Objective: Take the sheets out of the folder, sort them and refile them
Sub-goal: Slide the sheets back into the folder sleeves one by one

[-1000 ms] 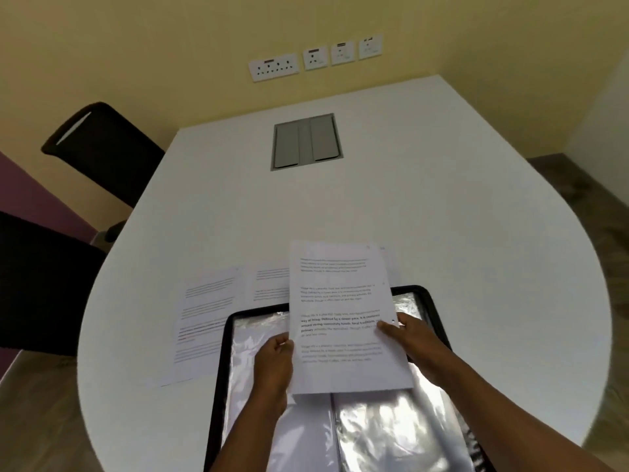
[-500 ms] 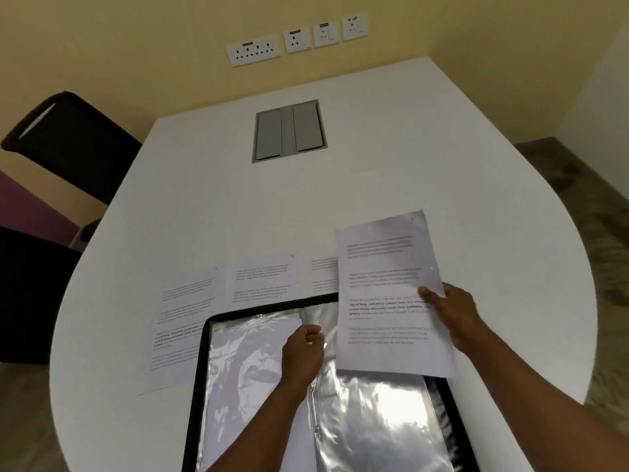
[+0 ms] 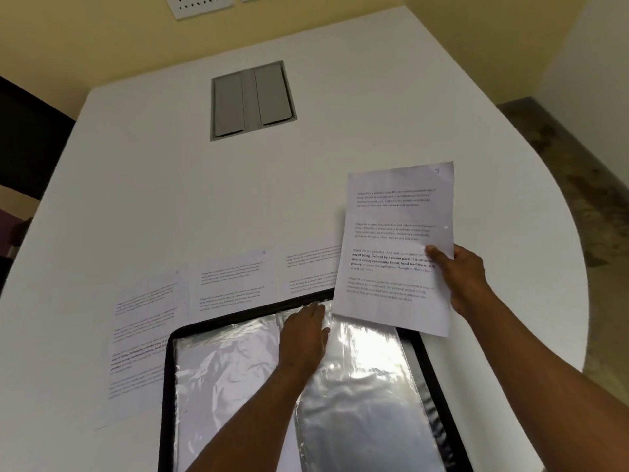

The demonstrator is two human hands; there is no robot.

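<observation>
White sheet (image 3: 396, 247), pinched by right hand (image 3: 459, 277), has moved farther right; left hand (image 3: 303, 338) now flat on folder (image 3: 439, 396)

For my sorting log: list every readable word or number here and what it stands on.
"7": handwritten in the top right corner of the held sheet.
"Village life is a peaceful": seems to open its printed paragraphs; the rest is too blurred.
"9": apparently in the corner of the middle sheet on the table.
Other sheets, wall sockets: unreadable.

A white printed paper sheet (image 3: 394, 247), pinched at its right edge, tilts above an open black folder with shiny plastic sleeves (image 3: 367, 396); three matching sheets (image 3: 231, 284) lie flat leftward.
</observation>
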